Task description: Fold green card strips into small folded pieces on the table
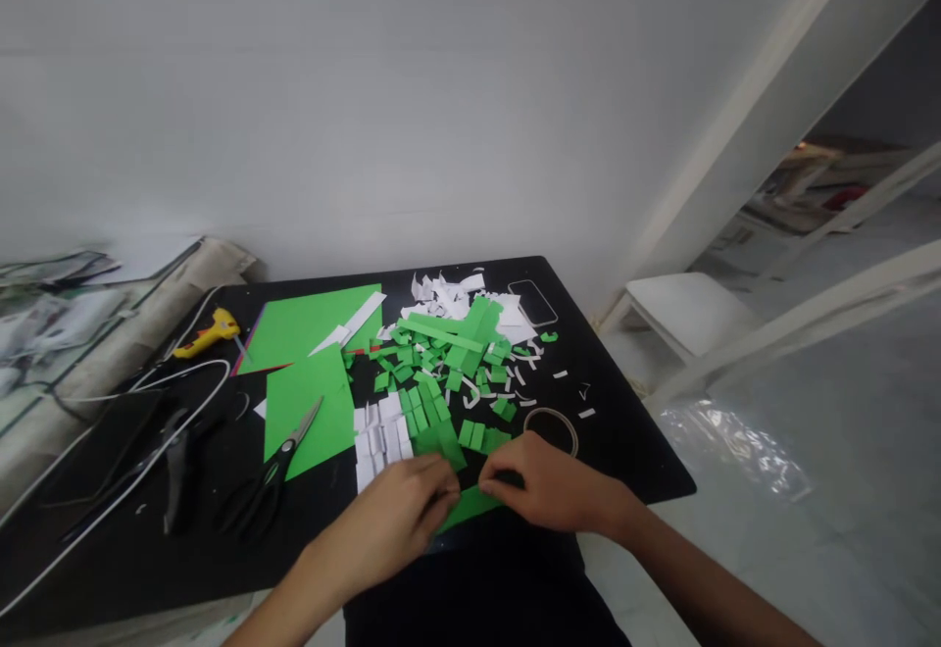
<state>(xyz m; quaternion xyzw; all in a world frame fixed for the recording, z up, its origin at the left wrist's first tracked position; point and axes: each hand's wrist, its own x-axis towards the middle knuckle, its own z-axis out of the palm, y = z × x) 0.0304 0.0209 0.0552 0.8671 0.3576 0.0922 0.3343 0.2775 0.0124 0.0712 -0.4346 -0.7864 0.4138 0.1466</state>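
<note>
Near the front edge of the black table (pixel 639 451), a green paper strip (pixel 470 506) lies between my two hands. My left hand (pixel 404 510) is closed, its curled fingers on the left end of the strip. My right hand (pixel 551 480) is closed too, thumb and fingertips pinching the strip's right side. Folded white paper pieces (pixel 382 431) and folded green paper pieces (pixel 426 407) sit just beyond my left hand. A roll of tape (pixel 551 412) lies behind my right hand, which partly covers it.
Paper scraps (pixel 448 294) are heaped at the back. Green sheets (pixel 313 392), black-handled scissors (pixel 275 466), a yellow glue gun (pixel 210 333) and a white cable (pixel 176 417) lie to the left. A white stool (pixel 683 309) stands right of the table by the wall.
</note>
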